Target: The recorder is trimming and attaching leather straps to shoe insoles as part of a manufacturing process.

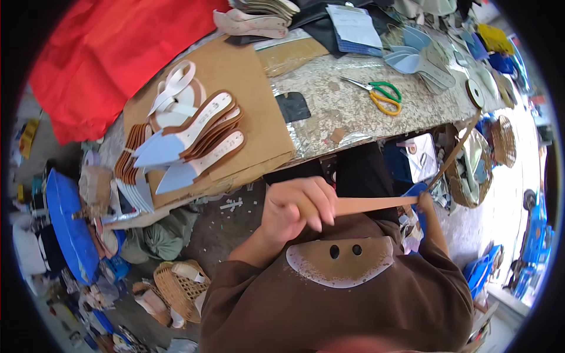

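A tan strip is stretched nearly level in front of my brown shirt. My left hand is closed around its left end, the fingers curled over it. At the other end my right hand, small and partly hidden, grips the strip. A brown tape runs from my right hand up to a roll at the table's right edge; whether it is one piece with the strip I cannot tell. A blue piece shows right beside my right hand.
Stacked blue-and-white shaped pieces with brown edges lie on cardboard, by a white ribbon roll. Scissors with green and yellow handles, a clipboard and red cloth are on the table. Wicker baskets stand below.
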A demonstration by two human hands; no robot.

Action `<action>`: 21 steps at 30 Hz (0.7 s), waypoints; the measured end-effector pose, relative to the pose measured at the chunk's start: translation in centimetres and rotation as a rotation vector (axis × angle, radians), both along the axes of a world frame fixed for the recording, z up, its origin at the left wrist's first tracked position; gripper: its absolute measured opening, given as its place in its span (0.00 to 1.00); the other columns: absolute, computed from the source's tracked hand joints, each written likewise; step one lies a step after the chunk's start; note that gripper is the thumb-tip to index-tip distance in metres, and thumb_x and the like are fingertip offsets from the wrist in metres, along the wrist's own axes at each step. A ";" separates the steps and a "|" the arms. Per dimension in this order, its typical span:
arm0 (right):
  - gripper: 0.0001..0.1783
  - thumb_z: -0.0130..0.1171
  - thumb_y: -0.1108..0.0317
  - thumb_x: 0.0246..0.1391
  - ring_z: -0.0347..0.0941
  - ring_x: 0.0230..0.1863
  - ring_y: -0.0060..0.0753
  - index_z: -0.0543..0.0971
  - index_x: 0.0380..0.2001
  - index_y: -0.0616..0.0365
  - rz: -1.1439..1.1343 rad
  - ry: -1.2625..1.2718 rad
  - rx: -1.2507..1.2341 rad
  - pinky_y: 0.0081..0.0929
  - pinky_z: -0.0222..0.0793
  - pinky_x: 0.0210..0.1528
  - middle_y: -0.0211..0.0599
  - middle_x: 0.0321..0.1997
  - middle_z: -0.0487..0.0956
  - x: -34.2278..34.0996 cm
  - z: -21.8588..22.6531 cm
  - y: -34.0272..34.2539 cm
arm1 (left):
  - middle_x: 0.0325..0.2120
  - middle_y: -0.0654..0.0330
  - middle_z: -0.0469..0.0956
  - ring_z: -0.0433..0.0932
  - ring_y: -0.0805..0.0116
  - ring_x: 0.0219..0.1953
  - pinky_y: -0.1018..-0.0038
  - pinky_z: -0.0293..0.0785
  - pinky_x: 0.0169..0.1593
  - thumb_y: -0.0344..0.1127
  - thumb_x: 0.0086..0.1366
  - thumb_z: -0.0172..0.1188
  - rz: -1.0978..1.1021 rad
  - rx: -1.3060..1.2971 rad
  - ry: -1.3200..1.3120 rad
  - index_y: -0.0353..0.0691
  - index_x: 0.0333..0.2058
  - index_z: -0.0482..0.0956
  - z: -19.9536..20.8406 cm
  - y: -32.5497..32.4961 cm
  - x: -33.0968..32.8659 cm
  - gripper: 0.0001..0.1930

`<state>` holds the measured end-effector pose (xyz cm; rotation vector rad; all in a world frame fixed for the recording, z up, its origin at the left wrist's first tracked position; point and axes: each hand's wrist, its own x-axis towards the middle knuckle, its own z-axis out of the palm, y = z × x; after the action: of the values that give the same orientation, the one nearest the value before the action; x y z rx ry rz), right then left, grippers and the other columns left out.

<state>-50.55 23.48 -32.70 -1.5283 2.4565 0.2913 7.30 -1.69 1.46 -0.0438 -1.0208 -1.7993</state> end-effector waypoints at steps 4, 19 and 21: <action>0.29 0.42 0.45 0.63 0.79 0.22 0.49 0.78 0.31 0.62 -0.175 -0.256 0.043 0.41 0.75 0.25 0.47 0.21 0.80 6.6 -0.1 7.2 | 0.31 0.55 0.80 0.74 0.64 0.34 0.68 0.68 0.41 0.54 0.73 0.42 0.105 0.452 -0.029 0.31 0.38 0.82 -1.3 -0.9 0.1 0.29; 0.09 0.62 0.70 0.51 0.77 0.41 0.47 0.80 0.37 0.56 0.948 -0.514 -0.652 0.35 0.73 0.44 0.39 0.38 0.79 26.5 28.6 -30.5 | 0.29 0.56 0.80 0.72 0.78 0.23 0.82 0.67 0.28 0.29 0.68 0.55 0.335 0.686 -0.354 0.35 0.44 0.72 -5.3 3.2 -1.2 0.08; 0.12 0.63 0.71 0.48 0.76 0.43 0.43 0.78 0.39 0.53 1.077 -0.541 -0.745 0.37 0.73 0.46 0.34 0.40 0.80 30.0 27.3 -31.2 | 0.27 0.56 0.80 0.72 0.78 0.23 0.82 0.67 0.28 0.30 0.69 0.55 0.346 0.677 -0.381 0.36 0.39 0.71 -4.9 3.8 -1.6 0.05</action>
<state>-20.52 -7.75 -5.43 -2.6369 1.1562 -0.8533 5.70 2.11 -3.39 0.8650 -0.5720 -1.7705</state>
